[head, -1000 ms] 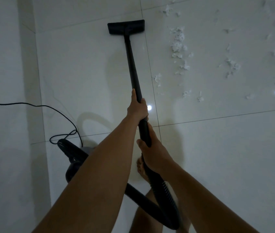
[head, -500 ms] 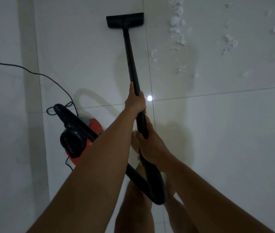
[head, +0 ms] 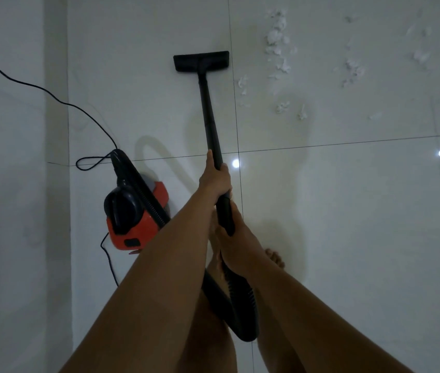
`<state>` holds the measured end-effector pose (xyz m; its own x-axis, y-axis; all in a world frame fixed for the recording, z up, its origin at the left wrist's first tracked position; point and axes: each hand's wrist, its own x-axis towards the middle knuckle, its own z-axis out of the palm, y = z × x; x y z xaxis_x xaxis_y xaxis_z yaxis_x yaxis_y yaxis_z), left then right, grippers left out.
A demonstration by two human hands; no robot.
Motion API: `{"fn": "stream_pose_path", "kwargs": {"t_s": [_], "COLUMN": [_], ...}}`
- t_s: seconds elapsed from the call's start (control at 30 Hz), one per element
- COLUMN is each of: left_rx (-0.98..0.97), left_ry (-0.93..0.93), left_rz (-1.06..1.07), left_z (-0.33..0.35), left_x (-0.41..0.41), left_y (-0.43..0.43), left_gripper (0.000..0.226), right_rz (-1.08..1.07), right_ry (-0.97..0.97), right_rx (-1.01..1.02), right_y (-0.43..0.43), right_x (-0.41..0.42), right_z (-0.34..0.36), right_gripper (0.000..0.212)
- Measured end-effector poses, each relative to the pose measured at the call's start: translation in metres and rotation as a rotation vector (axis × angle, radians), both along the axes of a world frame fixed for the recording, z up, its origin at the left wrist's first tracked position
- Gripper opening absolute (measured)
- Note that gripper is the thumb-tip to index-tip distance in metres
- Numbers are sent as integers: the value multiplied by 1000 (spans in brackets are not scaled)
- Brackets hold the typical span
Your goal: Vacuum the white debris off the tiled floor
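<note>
White debris (head: 278, 39) lies scattered over the white tiled floor (head: 348, 211) at the upper right, in several clumps. The black vacuum wand (head: 209, 114) runs up the middle to its flat floor head (head: 201, 61), which rests on the tiles just left of the debris. My left hand (head: 214, 180) grips the wand higher up. My right hand (head: 233, 246) holds it lower, where the ribbed hose (head: 240, 300) starts.
The red and black vacuum canister (head: 134, 211) stands on the floor to the left of my arms. Its black power cord (head: 52, 96) trails off to the upper left along a white wall (head: 6, 184). My bare foot (head: 275, 257) shows below my right hand.
The floor head has come back toward me along the tile joint, and the view has shifted. The canister shows more fully at the left. Both hands keep their grip.
</note>
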<state>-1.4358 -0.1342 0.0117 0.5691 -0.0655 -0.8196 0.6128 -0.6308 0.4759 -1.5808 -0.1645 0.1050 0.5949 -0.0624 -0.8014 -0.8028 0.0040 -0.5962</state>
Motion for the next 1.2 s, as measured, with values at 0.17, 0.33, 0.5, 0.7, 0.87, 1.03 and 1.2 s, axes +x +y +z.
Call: {"fn": "stream_pose_path", "kwargs": {"t_s": [0.17,0.33,0.5,0.7,0.87,1.03,1.2], "left_rx": [7,-1,-9,-4,-1,-5,-4], "left_ry": [-2,7,3,16,27,44,66], "left_rz": [-5,-12,-50,-81,-85,-86,-70], "left_z": [-5,-17,-16,-7,9,19,27], "left_x": [9,23,32,39,28,-4,-43], "left_y": [-1,3,10,17,22,28,34], "left_gripper": [68,69,68,70,68,68,69], "right_rz": [-26,-6,-3,-27,-79,-88,-104], "right_ry": [21,-24,-32,-39,-24,-17,-30], "right_rx": [31,-17,-38,-29,43,70,103], "right_y": [1,6,14,24,28,33,35], "right_x": [7,19,26,32,23,-8,-44], "right_z": [-4,-17,-12,-6,10,21,38], "right_gripper": [71,70,71,70,68,70,63]}}
